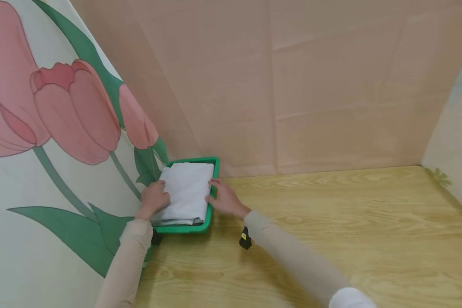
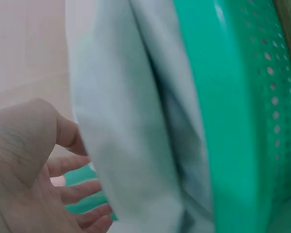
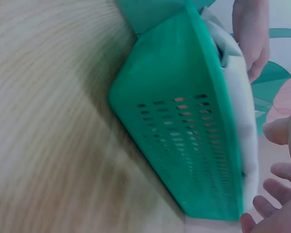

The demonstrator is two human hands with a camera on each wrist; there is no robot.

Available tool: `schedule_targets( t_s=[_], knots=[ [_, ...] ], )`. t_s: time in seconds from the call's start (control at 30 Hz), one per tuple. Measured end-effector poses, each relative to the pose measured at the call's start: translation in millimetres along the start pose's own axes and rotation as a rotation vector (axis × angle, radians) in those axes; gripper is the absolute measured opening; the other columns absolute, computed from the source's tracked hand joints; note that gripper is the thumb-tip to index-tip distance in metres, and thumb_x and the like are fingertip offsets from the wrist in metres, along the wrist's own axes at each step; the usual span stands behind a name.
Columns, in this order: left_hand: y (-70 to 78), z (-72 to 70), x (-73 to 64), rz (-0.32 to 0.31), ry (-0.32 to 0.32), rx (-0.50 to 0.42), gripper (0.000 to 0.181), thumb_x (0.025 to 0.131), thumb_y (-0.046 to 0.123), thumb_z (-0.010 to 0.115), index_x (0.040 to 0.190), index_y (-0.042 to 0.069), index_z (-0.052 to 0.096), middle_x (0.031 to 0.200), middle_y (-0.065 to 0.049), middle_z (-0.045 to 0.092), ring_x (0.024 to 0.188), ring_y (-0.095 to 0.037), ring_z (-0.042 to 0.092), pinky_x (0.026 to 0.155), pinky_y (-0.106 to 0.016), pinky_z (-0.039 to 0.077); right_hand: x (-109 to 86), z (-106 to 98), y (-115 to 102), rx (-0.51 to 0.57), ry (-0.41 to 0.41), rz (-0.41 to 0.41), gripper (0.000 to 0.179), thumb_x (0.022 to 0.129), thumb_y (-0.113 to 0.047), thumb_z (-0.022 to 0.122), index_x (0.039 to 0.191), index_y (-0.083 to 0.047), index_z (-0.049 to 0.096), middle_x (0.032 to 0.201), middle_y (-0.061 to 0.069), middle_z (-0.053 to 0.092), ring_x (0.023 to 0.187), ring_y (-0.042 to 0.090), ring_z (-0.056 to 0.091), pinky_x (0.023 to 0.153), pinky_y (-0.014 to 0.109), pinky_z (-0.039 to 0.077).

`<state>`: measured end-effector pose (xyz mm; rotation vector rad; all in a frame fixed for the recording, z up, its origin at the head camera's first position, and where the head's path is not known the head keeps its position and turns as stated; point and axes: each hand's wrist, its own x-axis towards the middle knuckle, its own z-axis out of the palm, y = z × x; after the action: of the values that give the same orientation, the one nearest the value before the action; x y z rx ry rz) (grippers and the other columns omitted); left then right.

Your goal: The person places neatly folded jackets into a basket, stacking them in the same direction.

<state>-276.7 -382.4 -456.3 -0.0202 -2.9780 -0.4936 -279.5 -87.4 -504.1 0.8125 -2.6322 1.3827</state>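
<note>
A folded white cloth [image 1: 188, 192] fills the green plastic basket [image 1: 216, 167], its layered front edge standing a little above the rim. At the cloth's left side is my left hand [image 1: 153, 198]. The left wrist view shows the thumb and loosely bent fingers of that hand [image 2: 43, 170] right at the cloth's edge [image 2: 119, 126]. My right hand [image 1: 226, 199] is at the opposite side, over the basket's right rim. Its fingers are spread and relaxed in the right wrist view, where the hand [image 3: 281, 189] appears close to the cloth [image 3: 242, 111].
The basket stands on a wood-grain table [image 1: 331, 222], in the corner between a tulip-printed panel [image 1: 77, 179] on the left and a plain pinkish-brown backdrop [image 1: 246, 85] behind. A pale panel [image 1: 456, 141] borders the table's right side.
</note>
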Motion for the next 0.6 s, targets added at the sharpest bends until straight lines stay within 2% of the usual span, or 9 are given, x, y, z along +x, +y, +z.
schedule_targets(
  t_s=[0.23, 0.4, 0.6],
  knots=[
    [35.1, -12.0, -2.0, 0.001, -0.02, -0.063, 0.057, 0.102, 0.02, 0.046, 0.153, -0.006, 0.048, 0.154, -0.032, 0.051, 0.14, -0.053, 0.048, 0.115, -0.068, 0.039, -4.7, -34, -2, 0.013, 0.009, -0.018, 0.059, 0.103, -0.026, 0.071, 0.155, -0.003, 0.052, 0.166, 0.018, 0.044, 0.153, 0.038, 0.041, 0.126, 0.055, 0.035],
    [57.0, -3.6, -0.3, 0.024, 0.016, -0.063, 0.057, 0.106, 0.03, 0.049, 0.155, 0.0, 0.05, 0.157, -0.026, 0.051, 0.138, -0.054, 0.051, 0.111, -0.072, 0.038, -15.4, -67, 7, -0.011, 0.028, -0.055, 0.057, 0.103, -0.029, 0.07, 0.153, -0.004, 0.055, 0.161, 0.019, 0.049, 0.15, 0.039, 0.046, 0.124, 0.058, 0.037],
    [90.3, 9.7, -1.7, 0.103, 0.048, -0.046, 0.059, 0.108, 0.038, 0.051, 0.156, 0.005, 0.051, 0.161, -0.022, 0.05, 0.142, -0.048, 0.05, 0.11, -0.073, 0.038, -39.2, -112, 31, -0.048, 0.05, -0.02, 0.063, 0.105, -0.035, 0.066, 0.158, -0.005, 0.049, 0.163, 0.017, 0.047, 0.152, 0.04, 0.043, 0.123, 0.061, 0.036]
  ],
)
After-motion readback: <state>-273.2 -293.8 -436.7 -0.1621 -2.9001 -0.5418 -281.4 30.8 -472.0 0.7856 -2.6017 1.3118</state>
